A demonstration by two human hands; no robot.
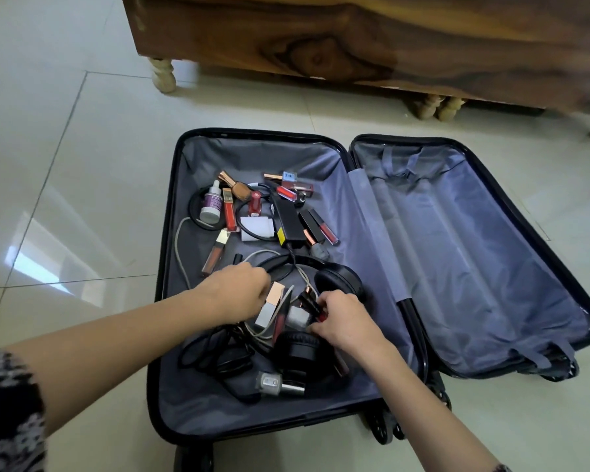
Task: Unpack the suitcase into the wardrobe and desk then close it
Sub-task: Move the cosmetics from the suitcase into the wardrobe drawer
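Two hands work low in frame: left hand (239, 291) curls on a headphone (321, 284) band, right hand (338, 318) pinches small cosmetic tubes (312, 306). Centre frame, the suitcase (491, 267) lies open, long axis running away toward the wooden furniture (355, 39).
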